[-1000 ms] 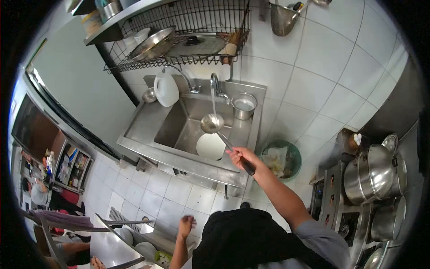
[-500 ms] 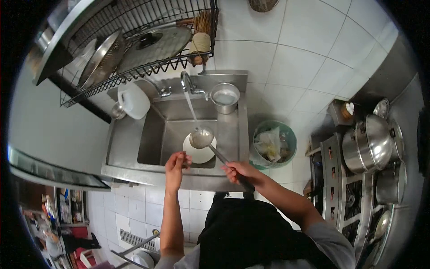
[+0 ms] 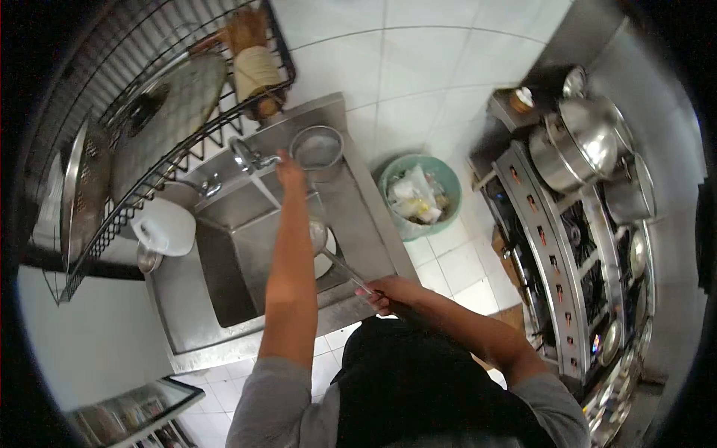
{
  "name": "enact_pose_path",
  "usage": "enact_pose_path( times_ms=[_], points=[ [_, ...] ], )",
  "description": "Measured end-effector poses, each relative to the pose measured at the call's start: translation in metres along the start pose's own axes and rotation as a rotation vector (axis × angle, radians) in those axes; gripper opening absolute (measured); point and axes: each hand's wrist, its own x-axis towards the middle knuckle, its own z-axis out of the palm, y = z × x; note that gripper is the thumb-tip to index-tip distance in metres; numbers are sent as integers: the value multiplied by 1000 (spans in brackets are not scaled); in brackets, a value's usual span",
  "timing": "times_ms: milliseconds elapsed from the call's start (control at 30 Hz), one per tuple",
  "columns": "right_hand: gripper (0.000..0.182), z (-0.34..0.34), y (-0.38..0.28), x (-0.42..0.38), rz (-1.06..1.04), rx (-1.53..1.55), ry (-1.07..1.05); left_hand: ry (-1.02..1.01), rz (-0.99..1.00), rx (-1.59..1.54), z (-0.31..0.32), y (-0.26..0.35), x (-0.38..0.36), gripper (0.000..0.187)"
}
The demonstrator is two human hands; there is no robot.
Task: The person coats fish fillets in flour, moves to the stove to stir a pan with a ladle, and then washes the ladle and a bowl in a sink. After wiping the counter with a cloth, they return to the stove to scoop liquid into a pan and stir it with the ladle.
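My right hand (image 3: 390, 296) is closed round the handle of a metal ladle (image 3: 342, 264). The ladle's bowl hangs over the sink (image 3: 246, 246), partly behind my left forearm. Under it a white plate (image 3: 326, 261) shows in the sink. My left hand (image 3: 290, 172) reaches across to the tap (image 3: 243, 155), its fingers closed at the tap's handle on the right side. Water runs from the spout into the sink. Close to that hand, a metal pot (image 3: 317, 148) stands at the sink's back right corner.
A green bin (image 3: 420, 198) with plastic rubbish stands right of the sink. Farther right is a stove (image 3: 549, 254) with large steel pots (image 3: 571, 153). A wire rack (image 3: 202, 138) holding a lid and a brush overhangs the left. A white jug (image 3: 166, 226) sits on the counter.
My left hand has moved from the sink's front edge up to the tap's handle. My right hand still holds the ladle. The view has turned and shifted to the right.
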Motion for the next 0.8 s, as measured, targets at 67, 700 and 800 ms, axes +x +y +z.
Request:
enact_pose_path(
  times_ms=[67, 700, 800],
  points=[
    [29, -3, 7, 8, 7, 54, -21, -12, -194, -210, -8, 34, -4, 79],
    [33, -11, 32, -66, -147, -11, -107, -368, -595, -380, -61, 157, 55, 57],
    [38, -19, 34, -117, -179, 10, -143, -422, -367, -361, -80, 222, 8, 55]
  ],
)
